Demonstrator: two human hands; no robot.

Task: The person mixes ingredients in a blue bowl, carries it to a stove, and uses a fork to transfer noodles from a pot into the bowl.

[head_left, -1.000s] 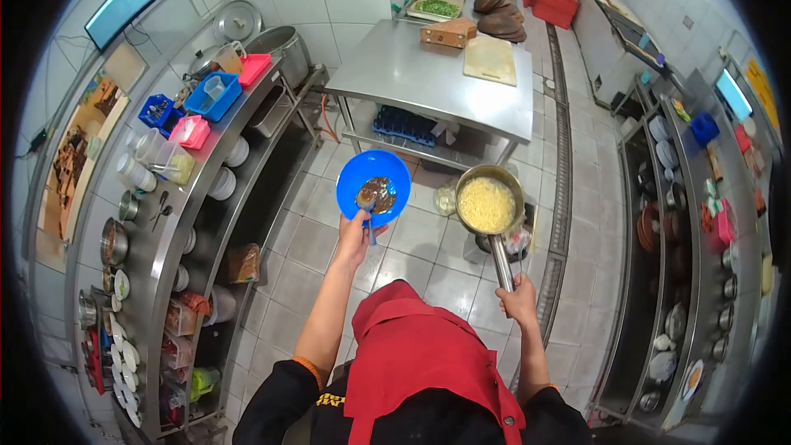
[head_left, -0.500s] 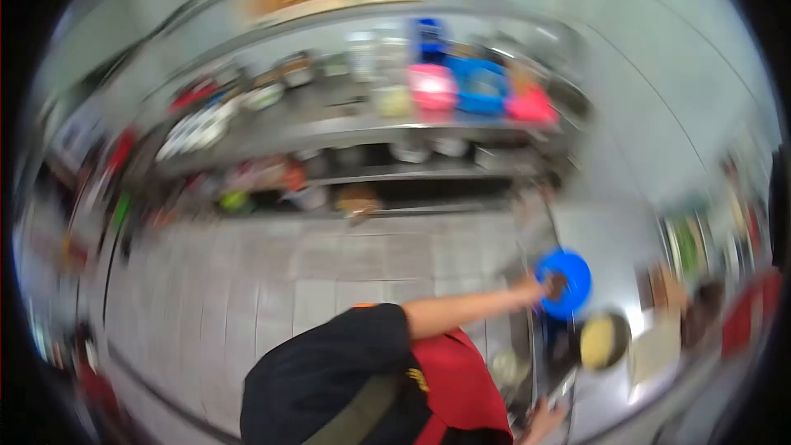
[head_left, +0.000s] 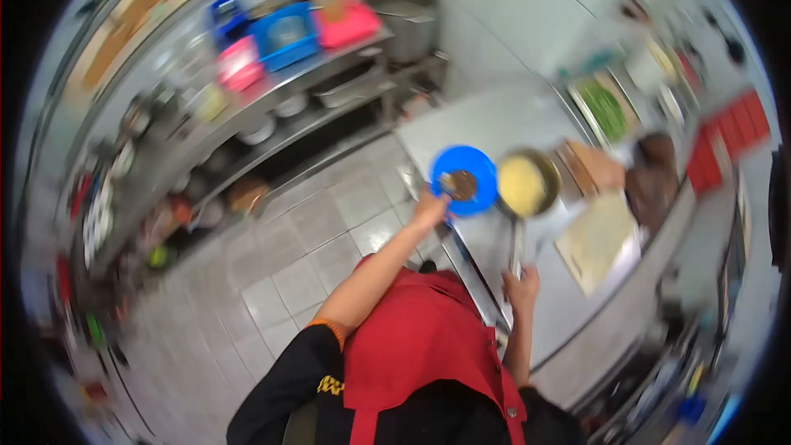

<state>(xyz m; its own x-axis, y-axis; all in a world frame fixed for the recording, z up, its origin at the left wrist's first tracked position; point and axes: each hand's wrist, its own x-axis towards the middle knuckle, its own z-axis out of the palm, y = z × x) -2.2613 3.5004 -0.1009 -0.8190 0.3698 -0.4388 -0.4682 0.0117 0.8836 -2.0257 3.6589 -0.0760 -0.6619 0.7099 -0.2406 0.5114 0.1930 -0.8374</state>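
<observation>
My left hand (head_left: 430,210) is closed at the near-left rim of a round blue bowl (head_left: 481,163), above the counter's edge. A brown patch of food (head_left: 465,185) shows inside the bowl, and something shiny sits beside it near my fingers. To the right of the bowl stands a pan (head_left: 554,177) with pale yellow contents (head_left: 521,185). Its long handle (head_left: 517,245) points toward me, and my right hand (head_left: 521,287) is closed round the handle's end.
Right of the pan, a pale board (head_left: 595,247), brown blocks (head_left: 593,166) and a dark brown bag-like thing (head_left: 655,173) rest on the steel counter (head_left: 486,111). Behind lies a tray of greens (head_left: 606,109). A steel shelf (head_left: 321,82) with colored tubs stands left.
My view has swung to the right, bringing the counter and pan toward the middle. The blue bowl stays at my left hand, and my right hand shows more fully on the pan handle.
</observation>
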